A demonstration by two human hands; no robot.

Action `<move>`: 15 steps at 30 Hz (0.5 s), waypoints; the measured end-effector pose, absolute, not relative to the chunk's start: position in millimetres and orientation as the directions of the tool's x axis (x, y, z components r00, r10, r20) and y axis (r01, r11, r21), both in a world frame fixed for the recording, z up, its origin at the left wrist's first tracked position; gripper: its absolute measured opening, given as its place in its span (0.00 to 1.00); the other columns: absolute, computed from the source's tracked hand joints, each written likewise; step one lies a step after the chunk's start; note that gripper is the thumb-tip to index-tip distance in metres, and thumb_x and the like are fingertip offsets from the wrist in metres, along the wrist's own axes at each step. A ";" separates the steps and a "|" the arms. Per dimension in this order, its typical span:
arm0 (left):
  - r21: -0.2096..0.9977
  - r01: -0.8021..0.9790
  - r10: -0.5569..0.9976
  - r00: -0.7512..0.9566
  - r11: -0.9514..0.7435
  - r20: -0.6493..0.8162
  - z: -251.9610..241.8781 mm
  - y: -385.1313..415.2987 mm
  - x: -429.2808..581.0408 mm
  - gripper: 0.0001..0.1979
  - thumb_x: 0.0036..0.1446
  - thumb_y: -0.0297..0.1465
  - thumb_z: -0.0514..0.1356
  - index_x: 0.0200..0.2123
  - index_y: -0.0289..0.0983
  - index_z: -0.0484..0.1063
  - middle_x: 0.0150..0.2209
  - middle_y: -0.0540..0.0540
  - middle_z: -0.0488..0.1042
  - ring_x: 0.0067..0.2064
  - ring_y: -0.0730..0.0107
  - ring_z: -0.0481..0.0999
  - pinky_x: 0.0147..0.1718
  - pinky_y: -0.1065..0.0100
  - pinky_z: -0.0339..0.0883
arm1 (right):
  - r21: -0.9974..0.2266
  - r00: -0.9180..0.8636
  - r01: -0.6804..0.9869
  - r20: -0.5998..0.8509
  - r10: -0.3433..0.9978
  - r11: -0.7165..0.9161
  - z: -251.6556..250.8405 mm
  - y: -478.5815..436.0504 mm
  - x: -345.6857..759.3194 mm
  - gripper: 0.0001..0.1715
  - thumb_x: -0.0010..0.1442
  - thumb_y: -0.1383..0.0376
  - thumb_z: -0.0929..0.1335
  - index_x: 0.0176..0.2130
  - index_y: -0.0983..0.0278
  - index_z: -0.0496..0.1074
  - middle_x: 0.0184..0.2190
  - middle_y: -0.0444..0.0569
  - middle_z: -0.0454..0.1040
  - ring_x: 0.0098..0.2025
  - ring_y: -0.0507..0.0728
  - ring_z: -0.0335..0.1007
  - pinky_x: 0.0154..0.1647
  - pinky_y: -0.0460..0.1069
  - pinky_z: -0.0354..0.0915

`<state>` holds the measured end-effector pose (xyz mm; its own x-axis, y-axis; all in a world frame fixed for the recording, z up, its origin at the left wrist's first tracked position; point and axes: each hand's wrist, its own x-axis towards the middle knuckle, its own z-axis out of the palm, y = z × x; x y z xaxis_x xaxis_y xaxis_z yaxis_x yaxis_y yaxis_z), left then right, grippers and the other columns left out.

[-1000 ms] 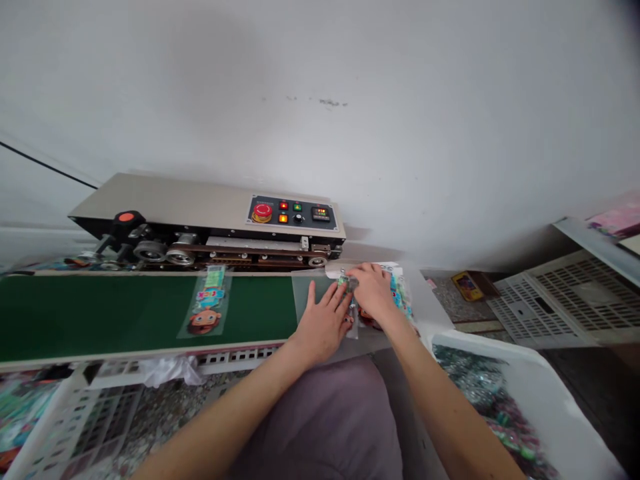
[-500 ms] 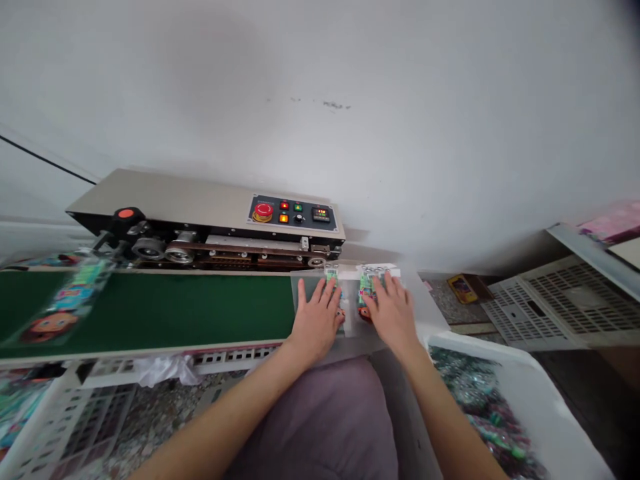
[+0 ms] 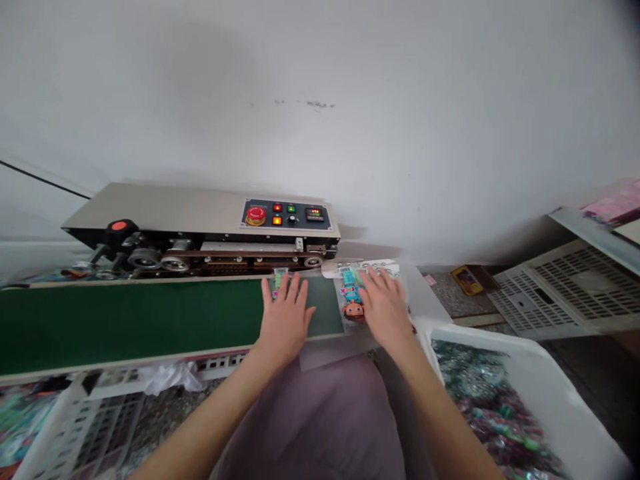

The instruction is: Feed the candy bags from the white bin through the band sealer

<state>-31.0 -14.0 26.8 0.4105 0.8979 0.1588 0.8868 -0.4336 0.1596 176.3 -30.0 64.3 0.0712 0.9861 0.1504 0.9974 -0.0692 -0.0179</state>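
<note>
My left hand (image 3: pixel 284 320) lies flat with spread fingers over a clear packet with a green printed card (image 3: pixel 281 275) on the green conveyor belt (image 3: pixel 190 313); the hand hides most of that packet. To the right, my right hand (image 3: pixel 385 308) rests with its fingers stretched over another packet. Beside its fingertips shows a clear packet with a cartoon figure (image 3: pixel 353 300), blue-bodied and orange-faced, at the belt's right end. Directly behind the belt stands a band sealing machine (image 3: pixel 210 220), with lit buttons, a red stop knob (image 3: pixel 255 215) and a brown band on rollers.
A white bin (image 3: pixel 545 373) of shiny wrapped pieces stands at my right. White slatted crates (image 3: pixel 550 293) and a small yellow box (image 3: pixel 466 280) are on the floor beyond. Below the belt at left are a white basket (image 3: pixel 75 427) and a white cloth or bag (image 3: pixel 170 379).
My left hand has moved left along the belt with the packet under it. The figure packet by my right hand now shows more fully. The packet at the belt's far left is gone from view.
</note>
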 end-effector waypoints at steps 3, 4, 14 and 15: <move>0.249 0.803 0.841 0.517 -0.541 0.161 33.4 -12.6 0.1 0.27 0.72 0.40 0.42 0.67 0.36 0.62 0.69 0.38 0.59 0.71 0.49 0.55 0.68 0.33 0.35 | 0.066 0.117 0.990 0.119 0.986 -0.125 61.3 -39.2 199.2 0.27 0.71 0.64 0.55 0.64 0.60 0.67 0.68 0.52 0.61 0.71 0.67 0.50 0.66 0.67 0.51; 0.279 0.768 0.817 0.551 -0.576 0.170 34.2 -11.9 12.8 0.27 0.73 0.40 0.41 0.68 0.36 0.60 0.70 0.39 0.58 0.71 0.51 0.54 0.68 0.34 0.37 | 0.094 0.119 0.987 0.103 0.987 -0.129 58.8 -40.3 202.1 0.27 0.71 0.63 0.56 0.65 0.59 0.66 0.69 0.52 0.60 0.71 0.68 0.49 0.66 0.68 0.51; 0.221 0.676 0.710 0.683 -0.703 0.171 10.1 -1.1 11.0 0.29 0.73 0.44 0.41 0.70 0.40 0.53 0.73 0.43 0.50 0.73 0.54 0.48 0.67 0.35 0.40 | 0.175 0.063 0.982 0.072 0.995 -0.075 50.3 -38.3 192.6 0.25 0.71 0.59 0.59 0.64 0.52 0.67 0.70 0.50 0.58 0.71 0.71 0.47 0.65 0.70 0.50; 0.213 0.673 0.705 0.688 -0.708 0.172 8.2 -0.3 4.5 0.29 0.73 0.44 0.40 0.71 0.41 0.53 0.73 0.43 0.50 0.73 0.54 0.47 0.68 0.35 0.40 | 0.173 0.062 0.982 0.073 0.995 -0.074 49.7 -38.2 192.0 0.25 0.71 0.58 0.59 0.64 0.53 0.67 0.70 0.51 0.58 0.71 0.71 0.47 0.65 0.70 0.49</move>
